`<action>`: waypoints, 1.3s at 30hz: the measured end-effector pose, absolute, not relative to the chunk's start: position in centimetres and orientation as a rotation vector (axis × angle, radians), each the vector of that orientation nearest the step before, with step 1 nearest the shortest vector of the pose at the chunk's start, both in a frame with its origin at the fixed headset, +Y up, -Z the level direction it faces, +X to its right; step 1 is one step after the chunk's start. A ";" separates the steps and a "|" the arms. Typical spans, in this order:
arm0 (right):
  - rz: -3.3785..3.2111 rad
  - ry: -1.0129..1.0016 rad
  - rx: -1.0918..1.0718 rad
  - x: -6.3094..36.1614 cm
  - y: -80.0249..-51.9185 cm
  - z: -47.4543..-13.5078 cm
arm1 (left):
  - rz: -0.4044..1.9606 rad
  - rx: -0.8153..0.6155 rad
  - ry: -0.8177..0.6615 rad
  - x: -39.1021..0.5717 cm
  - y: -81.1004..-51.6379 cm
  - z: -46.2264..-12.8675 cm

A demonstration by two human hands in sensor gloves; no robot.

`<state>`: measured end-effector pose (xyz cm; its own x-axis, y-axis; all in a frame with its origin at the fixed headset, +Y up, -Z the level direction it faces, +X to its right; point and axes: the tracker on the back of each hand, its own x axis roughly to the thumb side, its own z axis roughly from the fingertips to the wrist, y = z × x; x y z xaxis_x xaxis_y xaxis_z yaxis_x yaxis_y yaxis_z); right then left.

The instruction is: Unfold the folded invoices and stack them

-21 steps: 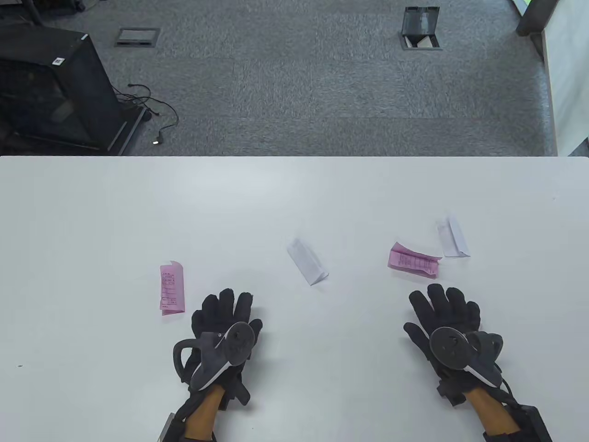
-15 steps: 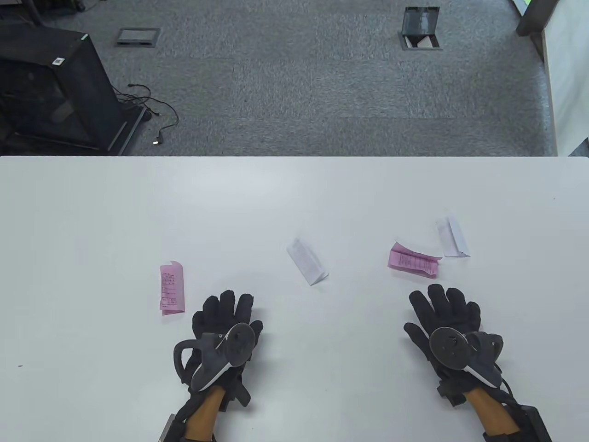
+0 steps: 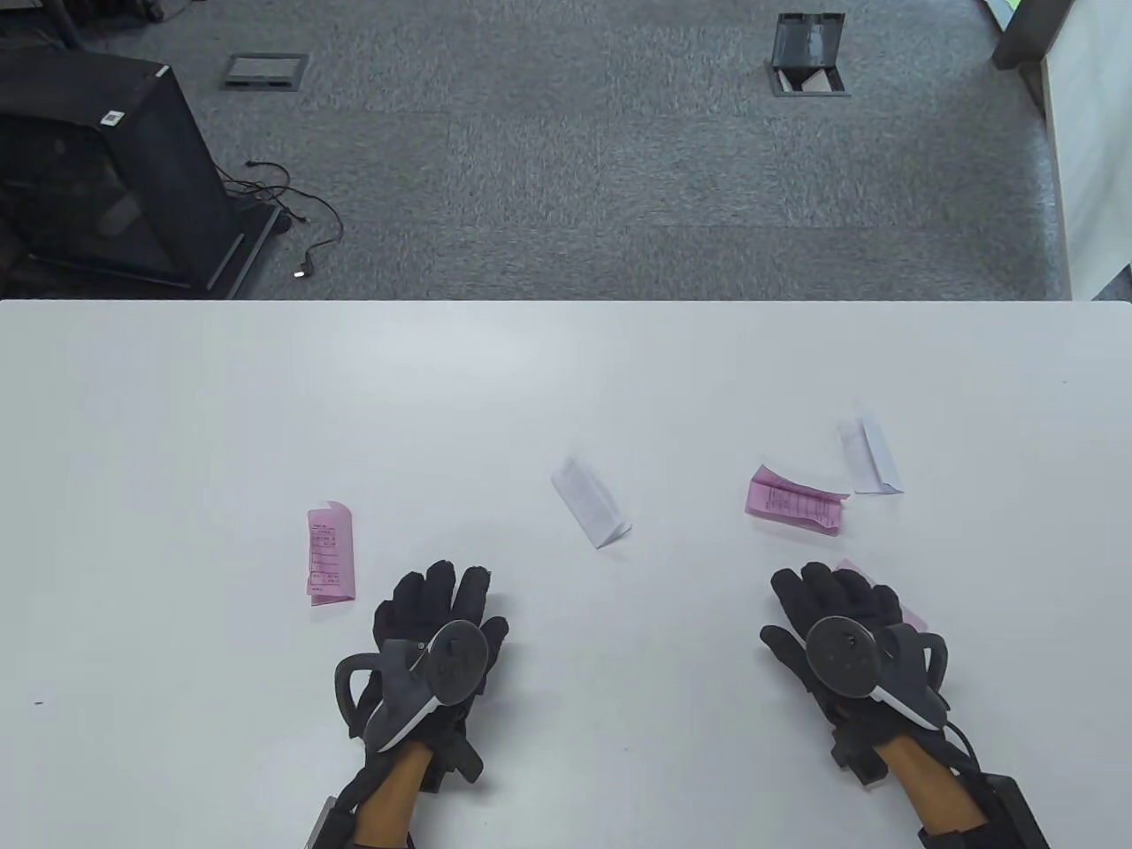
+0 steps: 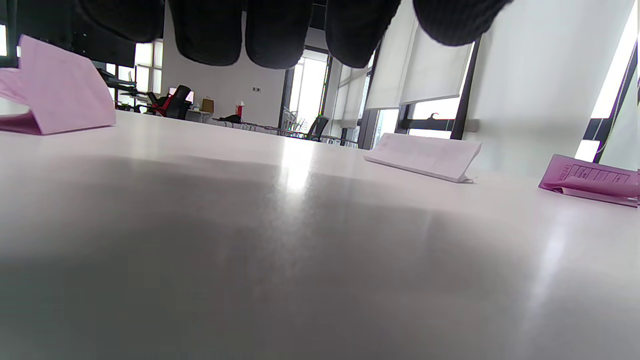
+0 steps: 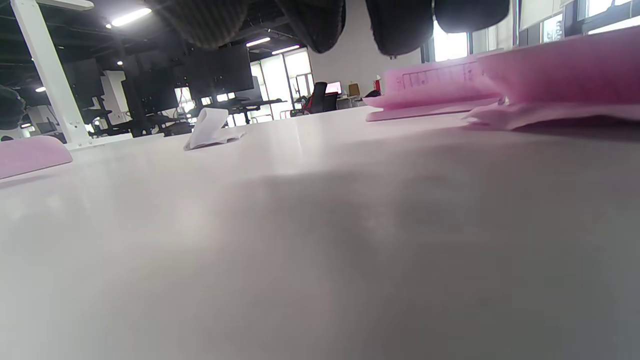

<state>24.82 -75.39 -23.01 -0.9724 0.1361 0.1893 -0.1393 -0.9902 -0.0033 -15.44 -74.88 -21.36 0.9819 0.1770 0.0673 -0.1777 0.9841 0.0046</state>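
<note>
Several folded invoices lie on the white table point(image 3: 177, 424). A pink one point(image 3: 332, 554) lies at the left, a white one point(image 3: 591, 501) in the middle, and a pink one point(image 3: 793, 501) and a white one point(image 3: 869, 455) at the right. My left hand point(image 3: 438, 606) rests palm down just right of the left pink slip point(image 4: 55, 90), holding nothing. My right hand point(image 3: 831, 606) lies palm down below the right pink slip. It partly covers another pink slip point(image 3: 914, 619), whose edges show beside its fingers. That slip looms close in the right wrist view point(image 5: 565, 85).
The table's far edge point(image 3: 566, 302) borders grey carpet. On the floor beyond stand a black cabinet point(image 3: 97, 168) at the left and an open floor box point(image 3: 806, 53).
My right hand has slid toward the near edge and a little left, uncovering the edges of a pink slip beneath it. The left hand has barely shifted back.
</note>
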 end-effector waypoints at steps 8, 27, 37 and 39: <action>2.949 0.060 0.281 21.1 -73.9 -25.2 | 0.245 -0.014 -0.106 -15.4 -74.9 -21.3; 2.932 0.409 -0.059 8.6 -75.9 -35.4 | 0.205 -0.037 -0.101 -15.2 -75.0 -21.3; 2.893 0.201 -0.073 7.6 -76.8 -35.7 | 0.192 -0.036 -0.117 -14.7 -75.0 -21.4; 2.868 0.137 -0.022 8.2 -76.2 -35.0 | 0.205 -0.029 -0.130 -14.5 -74.9 -21.5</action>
